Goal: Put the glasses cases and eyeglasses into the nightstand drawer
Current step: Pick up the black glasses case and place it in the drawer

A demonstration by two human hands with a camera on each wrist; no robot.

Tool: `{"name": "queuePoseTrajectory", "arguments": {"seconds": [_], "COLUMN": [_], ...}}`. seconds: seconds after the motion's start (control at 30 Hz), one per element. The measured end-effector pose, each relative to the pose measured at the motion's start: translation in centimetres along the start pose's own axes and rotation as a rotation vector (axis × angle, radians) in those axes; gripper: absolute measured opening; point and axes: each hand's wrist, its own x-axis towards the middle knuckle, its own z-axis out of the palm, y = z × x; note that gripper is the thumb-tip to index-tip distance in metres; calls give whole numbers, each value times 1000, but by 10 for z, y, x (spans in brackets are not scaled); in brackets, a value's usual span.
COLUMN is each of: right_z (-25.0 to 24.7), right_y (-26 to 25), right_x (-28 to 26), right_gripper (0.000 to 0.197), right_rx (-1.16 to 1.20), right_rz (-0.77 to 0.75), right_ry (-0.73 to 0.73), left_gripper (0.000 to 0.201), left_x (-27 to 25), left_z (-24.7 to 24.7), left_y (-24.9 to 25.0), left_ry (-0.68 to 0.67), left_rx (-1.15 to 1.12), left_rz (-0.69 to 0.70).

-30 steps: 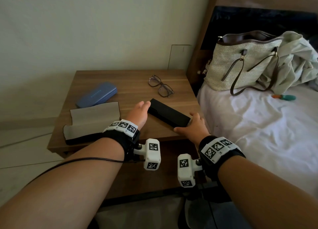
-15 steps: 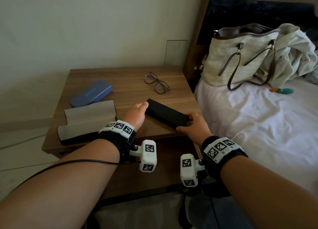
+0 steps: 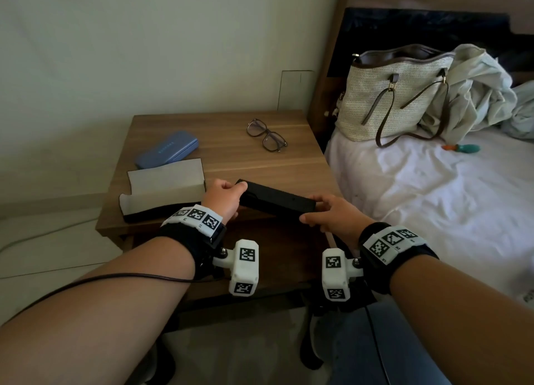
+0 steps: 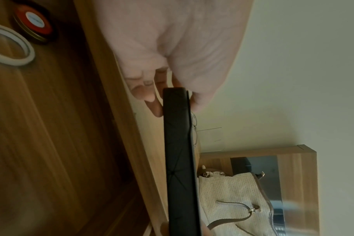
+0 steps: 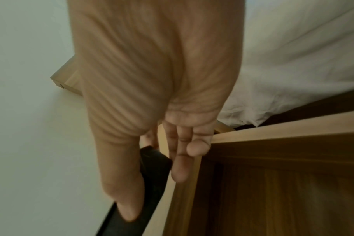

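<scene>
A long black glasses case (image 3: 277,201) is held just above the front edge of the wooden nightstand (image 3: 219,124). My left hand (image 3: 224,195) grips its left end, and my right hand (image 3: 326,214) pinches its right end. In the left wrist view the black case (image 4: 180,159) runs away from the left fingers (image 4: 150,95); in the right wrist view the thumb (image 5: 123,191) lies on the black case (image 5: 152,166). On the nightstand lie a blue case (image 3: 167,149), an open grey-lined case (image 3: 164,188) and eyeglasses (image 3: 267,136). The drawer front (image 5: 273,183) looks closed.
A bed with a white sheet (image 3: 433,199) adjoins the nightstand on the right; a woven handbag (image 3: 396,95) and crumpled cloth (image 3: 479,89) lie on it. The left wrist view shows a red-lidded tin (image 4: 33,22) and a white ring (image 4: 10,46) on a wooden surface.
Both hands have closed on the ends of the black case and lifted it off the top, drawing it toward the front edge. The other cases and eyeglasses have not moved.
</scene>
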Motion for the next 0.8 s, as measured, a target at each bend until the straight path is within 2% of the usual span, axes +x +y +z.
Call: {"name": "queuePoseTrajectory", "arguments": {"seconds": [0.1,0.23,0.3,0.43,0.63,0.8], "right_z": [1,4,8,19,36,46], "right_y": [0,-2,-4,-4,-1,3], "right_x": [-9,-18,-21,-23,-13,6], "right_gripper": [53,43,44,45,36,44], "right_rx": [24,71,32,-11,-52,-70], "right_rz": [53,161,207,221,270,322], "right_ry": [-82,-161,-189,-179,-154,-128], "left_gripper": [37,22,22,24,19,20], "left_x": [-11,-24,-27,-31,-18,-1], "left_z": [-8,-16,-19,-24,-23,-19], "left_y": [-8,-19,-26,-40,-55,-66], "left_ry": [-32,-108,-153,-196,-227,-238], "left_rx": [35,57,68,140,143,169], "left_rz": [-42,-123,-194,-317,-373,-410]}}
